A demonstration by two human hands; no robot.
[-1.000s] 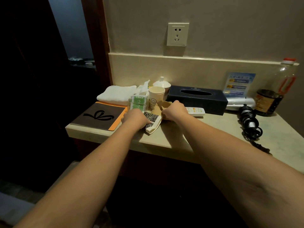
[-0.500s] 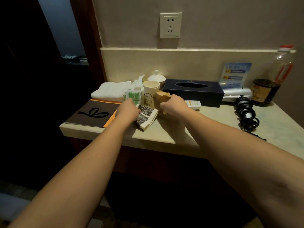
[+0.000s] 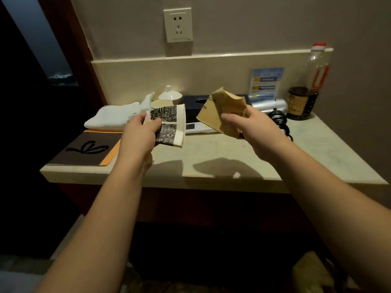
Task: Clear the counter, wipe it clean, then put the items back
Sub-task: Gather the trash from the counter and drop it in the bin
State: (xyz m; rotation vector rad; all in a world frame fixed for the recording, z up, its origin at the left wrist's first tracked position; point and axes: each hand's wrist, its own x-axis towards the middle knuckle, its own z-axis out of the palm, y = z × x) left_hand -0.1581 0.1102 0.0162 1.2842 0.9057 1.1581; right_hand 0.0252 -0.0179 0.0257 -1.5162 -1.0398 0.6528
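Brown kraft paper, crumpled into a rough cone, pinched in the right hand (image 3: 251, 127) between thumb and curled fingers, held up clear of the desk (image 3: 211, 153). Black-and-white printed paper cup (image 3: 169, 125), flattened and lying on its side, gripped in the left hand (image 3: 139, 134) with thumb across the print, likewise lifted off the surface. Both items well apart from each other, shadows of each cast on the pale stone below. Behind the cup: rim of a second paper cup (image 3: 161, 103), mostly hidden, and a white lidded dish (image 3: 170, 95) only partly showing. Folded white towel (image 3: 114, 116) at the left, lying on a dark folder with an orange edge (image 3: 84, 150). Dark tissue box (image 3: 194, 102) largely blocked by the brown paper; white remote (image 3: 196, 127) in front of it, its right end covered. Further right, a coiled black cable (image 3: 279, 119), half behind the right hand, a blue printed card (image 3: 265, 83) with text too small to read, something silvery beneath it hard to make out, and a bottle of dark liquid (image 3: 304, 96). Wall socket (image 3: 178, 25) above.
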